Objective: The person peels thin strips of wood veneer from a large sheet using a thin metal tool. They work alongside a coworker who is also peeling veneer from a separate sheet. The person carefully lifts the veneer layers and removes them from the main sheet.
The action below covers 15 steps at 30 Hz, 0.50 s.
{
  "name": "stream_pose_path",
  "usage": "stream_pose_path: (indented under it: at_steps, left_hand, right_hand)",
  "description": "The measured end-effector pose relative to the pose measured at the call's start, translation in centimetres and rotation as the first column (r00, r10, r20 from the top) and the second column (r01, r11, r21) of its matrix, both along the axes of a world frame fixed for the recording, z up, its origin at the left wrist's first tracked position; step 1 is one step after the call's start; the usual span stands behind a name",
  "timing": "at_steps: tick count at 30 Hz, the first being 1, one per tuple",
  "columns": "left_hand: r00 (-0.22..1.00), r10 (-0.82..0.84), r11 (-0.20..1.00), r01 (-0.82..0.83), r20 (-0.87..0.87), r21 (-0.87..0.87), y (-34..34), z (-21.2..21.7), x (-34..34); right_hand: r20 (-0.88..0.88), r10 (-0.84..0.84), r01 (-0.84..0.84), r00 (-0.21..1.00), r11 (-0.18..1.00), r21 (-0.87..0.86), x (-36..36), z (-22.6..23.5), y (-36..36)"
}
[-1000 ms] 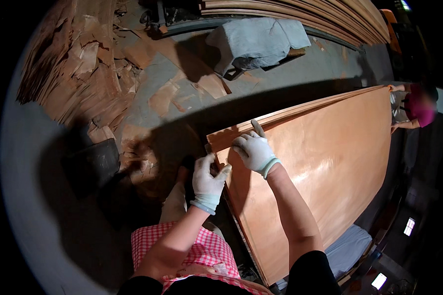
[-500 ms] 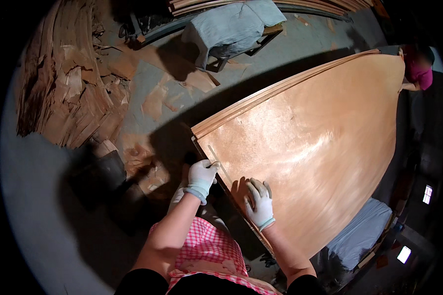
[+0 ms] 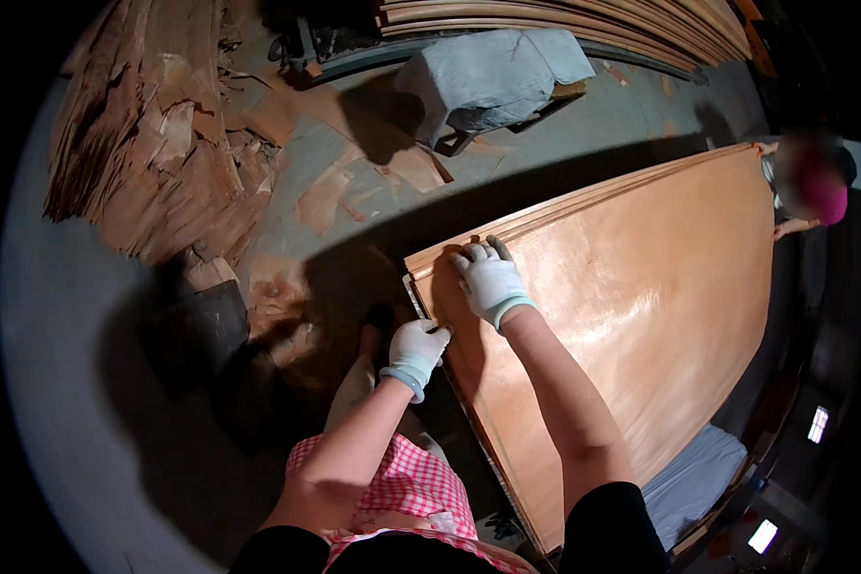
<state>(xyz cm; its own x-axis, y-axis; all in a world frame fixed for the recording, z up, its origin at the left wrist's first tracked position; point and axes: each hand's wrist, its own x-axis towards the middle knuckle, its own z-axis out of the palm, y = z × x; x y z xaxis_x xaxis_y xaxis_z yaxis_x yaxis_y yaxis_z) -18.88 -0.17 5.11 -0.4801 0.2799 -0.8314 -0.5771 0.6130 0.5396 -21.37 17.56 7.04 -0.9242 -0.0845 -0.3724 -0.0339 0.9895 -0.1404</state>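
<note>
A large stack of thin, shiny tan wood veneer sheets [image 3: 584, 316] stretches from in front of me to the far right. At the stack's near left edge, my left hand [image 3: 417, 348], in a white glove, is closed with its thumb over the top sheet's rim; the fingertips are partly hidden. Farther along, close to the corner, my right hand [image 3: 493, 281] lies palm down on the top sheet. Its gloved fingers are spread and darkened at the tips.
Another person [image 3: 818, 187] stands at the stack's far end, hands at its edge. Torn veneer scraps [image 3: 163, 143] are heaped on the left. A grey-covered block [image 3: 488, 81] stands beyond the stack, with more layered sheets [image 3: 564, 24] behind. A dark box [image 3: 196, 330] sits left.
My right hand has moved forward along the top sheet toward the far left corner. The left hand stays at the edge. A pale strip seen along that edge no longer shows.
</note>
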Motion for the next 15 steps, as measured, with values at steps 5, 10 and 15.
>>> stream_pose_path:
  at_steps: [5,10,15]
  left_hand:
    - [0.970,-0.121,0.990,0.104,-0.212,-0.090,-0.6,-2.1,0.9]
    - [0.884,-0.029,0.990,-0.038,-0.467,-0.134,-1.2,0.0,1.1]
    - [0.760,0.287,0.956,-0.266,-0.583,0.124,0.1,-0.4,-0.2]
  right_hand:
    - [0.041,0.063,-0.067,0.997,0.994,0.085,-1.5,1.4,-0.2]
    - [0.108,0.042,-0.035,0.993,0.997,-0.063,-1.8,2.4,1.8]
    - [0.119,0.109,-0.104,0.987,0.994,-0.045,-2.3,1.0,2.1]
